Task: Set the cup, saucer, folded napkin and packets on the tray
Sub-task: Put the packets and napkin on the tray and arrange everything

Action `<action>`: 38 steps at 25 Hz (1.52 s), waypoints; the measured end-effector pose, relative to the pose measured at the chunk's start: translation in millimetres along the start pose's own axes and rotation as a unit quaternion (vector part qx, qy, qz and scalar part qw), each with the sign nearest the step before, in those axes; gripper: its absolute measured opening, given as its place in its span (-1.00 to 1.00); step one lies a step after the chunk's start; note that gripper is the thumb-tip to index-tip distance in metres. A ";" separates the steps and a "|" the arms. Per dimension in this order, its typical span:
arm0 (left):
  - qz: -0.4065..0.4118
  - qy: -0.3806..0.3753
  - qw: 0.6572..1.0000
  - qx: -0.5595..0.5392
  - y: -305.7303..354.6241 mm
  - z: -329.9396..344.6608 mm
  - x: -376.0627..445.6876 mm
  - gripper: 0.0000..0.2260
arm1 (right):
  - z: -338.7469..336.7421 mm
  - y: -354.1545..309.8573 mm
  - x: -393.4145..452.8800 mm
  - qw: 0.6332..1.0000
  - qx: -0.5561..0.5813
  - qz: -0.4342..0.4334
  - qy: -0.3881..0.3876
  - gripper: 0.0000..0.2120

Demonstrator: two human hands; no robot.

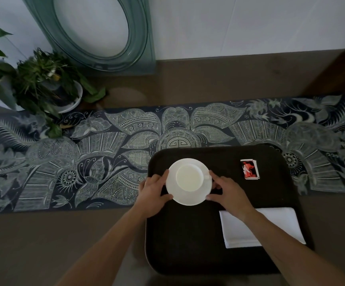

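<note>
A white cup (189,178) stands on a white saucer (188,198) in the far left part of a dark tray (184,240). My left hand (154,191) grips the saucer's left rim and my right hand (228,193) grips its right rim. Red and white packets (249,169) lie stacked at the tray's far right. A folded white napkin (270,226) rests on the tray's near right, partly under my right forearm.
The tray sits half on a dark patterned table runner (84,157) across a brown table. Potted plants (43,85) stand at the far left. A teal glass frame with an oval opening (97,34) leans on the wall behind.
</note>
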State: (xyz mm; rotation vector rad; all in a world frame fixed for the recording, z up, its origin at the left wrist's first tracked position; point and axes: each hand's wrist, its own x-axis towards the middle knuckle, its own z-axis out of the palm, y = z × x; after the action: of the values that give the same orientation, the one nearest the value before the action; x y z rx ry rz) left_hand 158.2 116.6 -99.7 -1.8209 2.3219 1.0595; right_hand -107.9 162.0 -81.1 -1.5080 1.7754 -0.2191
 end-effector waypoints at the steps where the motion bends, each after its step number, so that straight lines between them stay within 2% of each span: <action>1: -0.002 0.000 1.000 -0.002 0.2 0.2 0.8 -0.22 | 0.6 -0.6 -0.6 1.000 0.008 -0.001 0.007 -0.19; 6: -0.001 -0.012 1.000 0.000 4.4 -6.8 10.0 -0.22 | 6.6 -1.6 -5.6 0.996 0.072 0.011 0.042 -0.18; 21: -0.002 0.004 1.000 -0.001 8.8 3.6 0.7 -0.25 | -1.9 3.4 -3.5 0.994 0.103 0.024 0.010 -0.21; 38: -0.009 -0.024 1.000 0.012 18.8 -0.9 4.0 -0.26 | -4.3 6.6 -6.4 0.993 0.112 0.022 0.003 -0.22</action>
State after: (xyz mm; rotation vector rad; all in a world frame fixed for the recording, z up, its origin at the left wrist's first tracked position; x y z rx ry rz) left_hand 141.0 114.5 -91.3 -1.7845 2.2755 1.0572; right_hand -115.8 168.2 -79.1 -1.3091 1.7240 -0.3881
